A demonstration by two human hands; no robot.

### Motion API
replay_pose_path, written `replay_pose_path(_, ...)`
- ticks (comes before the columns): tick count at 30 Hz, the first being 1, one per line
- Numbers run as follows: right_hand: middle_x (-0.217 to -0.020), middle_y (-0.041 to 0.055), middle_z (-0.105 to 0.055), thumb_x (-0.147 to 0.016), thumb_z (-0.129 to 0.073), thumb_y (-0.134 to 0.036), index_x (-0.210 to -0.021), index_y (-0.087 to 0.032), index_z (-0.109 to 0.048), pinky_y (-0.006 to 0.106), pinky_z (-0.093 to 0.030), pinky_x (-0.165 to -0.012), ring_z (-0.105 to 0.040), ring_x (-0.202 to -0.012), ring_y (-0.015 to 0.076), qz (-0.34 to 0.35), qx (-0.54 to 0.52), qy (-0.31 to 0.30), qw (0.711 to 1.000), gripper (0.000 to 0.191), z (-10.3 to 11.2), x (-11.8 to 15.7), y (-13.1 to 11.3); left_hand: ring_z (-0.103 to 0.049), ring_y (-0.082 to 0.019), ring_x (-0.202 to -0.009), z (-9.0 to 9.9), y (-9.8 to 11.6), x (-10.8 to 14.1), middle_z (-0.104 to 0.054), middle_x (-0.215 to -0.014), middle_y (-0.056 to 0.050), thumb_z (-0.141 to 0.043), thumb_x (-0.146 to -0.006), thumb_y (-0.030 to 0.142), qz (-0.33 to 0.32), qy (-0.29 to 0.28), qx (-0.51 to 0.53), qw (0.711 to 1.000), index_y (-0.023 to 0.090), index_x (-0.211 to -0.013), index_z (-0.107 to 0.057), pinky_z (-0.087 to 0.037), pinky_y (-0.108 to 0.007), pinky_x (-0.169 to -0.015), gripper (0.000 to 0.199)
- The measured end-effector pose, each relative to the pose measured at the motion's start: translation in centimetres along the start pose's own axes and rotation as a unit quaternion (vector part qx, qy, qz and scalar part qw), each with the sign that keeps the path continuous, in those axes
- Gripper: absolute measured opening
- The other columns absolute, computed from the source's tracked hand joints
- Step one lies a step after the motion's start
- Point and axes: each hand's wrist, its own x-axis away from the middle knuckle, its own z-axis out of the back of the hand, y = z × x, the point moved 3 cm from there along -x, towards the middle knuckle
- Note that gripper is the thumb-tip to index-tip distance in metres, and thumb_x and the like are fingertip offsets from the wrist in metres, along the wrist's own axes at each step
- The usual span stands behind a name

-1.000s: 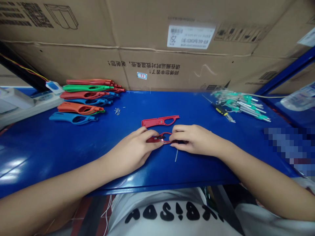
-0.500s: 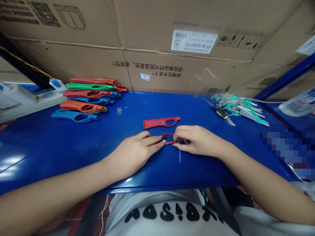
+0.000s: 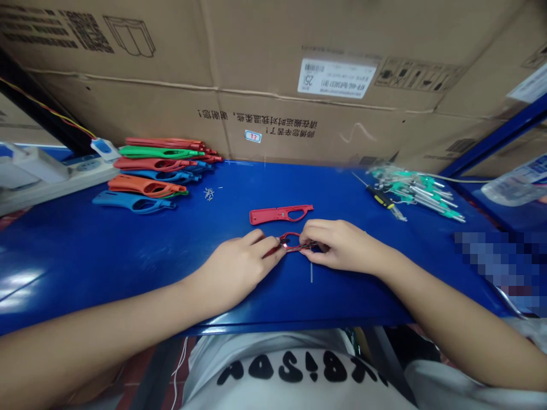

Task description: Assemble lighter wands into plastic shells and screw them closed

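Note:
A red plastic lighter casing half [image 3: 292, 234] lies low over the blue table between my hands, its oval finger loop showing. My left hand [image 3: 243, 256] is closed on its left part, fingertips beside the loop. My right hand [image 3: 335, 245] pinches the loop's right end, where thin wires or small parts run; their details are too small to make out. Just beyond, the other red casing half [image 3: 280, 214] rests with its hollow side up. A thin clear tube [image 3: 311, 273] sticks out below my right fingers.
Several coloured casings [image 3: 145, 185] are stacked at the left beside a power strip [image 3: 81, 176]. Small screws [image 3: 209, 194] lie near them. A screwdriver [image 3: 380, 196] and a heap of metal rods with green parts [image 3: 416, 191] are at the right. A cardboard box [image 3: 256, 74] walls the back.
The camera view has shifted slightly. My left fingers have moved a little on the casing half; both hands keep their hold.

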Motion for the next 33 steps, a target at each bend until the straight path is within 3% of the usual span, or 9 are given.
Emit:
replay_pose_path(13, -0.095, 0.0056, -0.069, -0.093, -0.063, -0.025, -0.095, -0.018, -0.071, 0.026, -0.048, -0.069, -0.065, -0.078, 0.0151, 0.031, -0.005, 0.016, 0.999, 0.011, 0.3, 0.3, 0.0, -0.065, -0.027, -0.093, 0.2, 0.5, 0.0, -0.07, -0.116, -0.012, -0.057, -0.095, 0.014, -0.001, 0.003, -0.047, 0.999, 0.012, -0.129, -0.064, -0.061, -0.035, -0.067, 0.034)
replay_pose_path(18, -0.093, 0.0052, -0.069, -0.094, -0.062, -0.026, -0.093, -0.017, -0.07, 0.025, -0.047, -0.067, -0.065, -0.077, 0.015, 0.034, 0.006, 0.016, 0.999, 0.012, 0.3, 0.2, -0.1, -0.066, -0.027, -0.095, 0.2, 0.6, 0.1, -0.071, -0.117, -0.013, -0.056, -0.096, 0.014, -0.005, 0.005, -0.057, 0.998, 0.01, -0.13, -0.064, -0.062, -0.035, -0.069, 0.035)
replay_pose_path(22, -0.104, 0.0055, -0.069, -0.094, -0.062, -0.028, -0.099, -0.019, -0.07, 0.026, -0.045, -0.065, -0.065, -0.075, 0.0145, 0.034, 0.056, 0.005, 0.998, 0.013, 0.2, 0.3, -0.4, -0.068, -0.027, -0.098, 0.1, 0.6, 0.3, -0.072, -0.119, -0.012, -0.053, -0.096, 0.012, -0.008, 0.023, -0.052, 0.998, 0.01, -0.129, -0.064, -0.063, -0.036, -0.073, 0.035)
replay_pose_path(26, -0.102, 0.0047, -0.069, -0.097, -0.058, -0.034, -0.094, -0.019, -0.069, 0.026, -0.044, -0.064, -0.065, -0.077, 0.0144, 0.011, 0.043, 0.04, 0.998, 0.019, 0.0, 0.1, -0.7, -0.069, -0.027, -0.103, 0.0, 0.3, 0.5, -0.072, -0.124, -0.01, -0.049, -0.098, 0.012, -0.015, 0.064, -0.03, 0.997, 0.011, -0.129, -0.065, -0.063, -0.038, -0.083, 0.034)
replay_pose_path(29, -0.093, 0.0046, -0.07, -0.099, -0.054, -0.028, -0.091, -0.018, -0.068, 0.026, -0.045, -0.066, -0.066, -0.082, 0.0155, -0.012, 0.021, 0.074, 0.997, 0.02, -0.4, -0.3, -0.5, -0.07, -0.027, -0.107, -0.3, -0.1, 0.6, -0.071, -0.127, -0.009, -0.047, -0.1, 0.014, -0.015, 0.086, -0.003, 0.996, 0.012, -0.129, -0.064, -0.062, -0.04, -0.088, 0.034)
replay_pose_path(33, -0.098, 0.0045, -0.072, -0.095, -0.06, -0.022, -0.094, -0.019, -0.071, 0.027, -0.048, -0.07, -0.067, -0.086, 0.0168, -0.045, -0.013, 0.103, 0.994, 0.012, -0.9, -0.6, 0.1, -0.07, -0.025, -0.109, -0.4, -0.4, 0.5, -0.071, -0.126, -0.009, -0.048, -0.101, 0.017, -0.004, 0.109, 0.043, 0.993, 0.013, -0.128, -0.064, -0.06, -0.041, -0.093, 0.031)
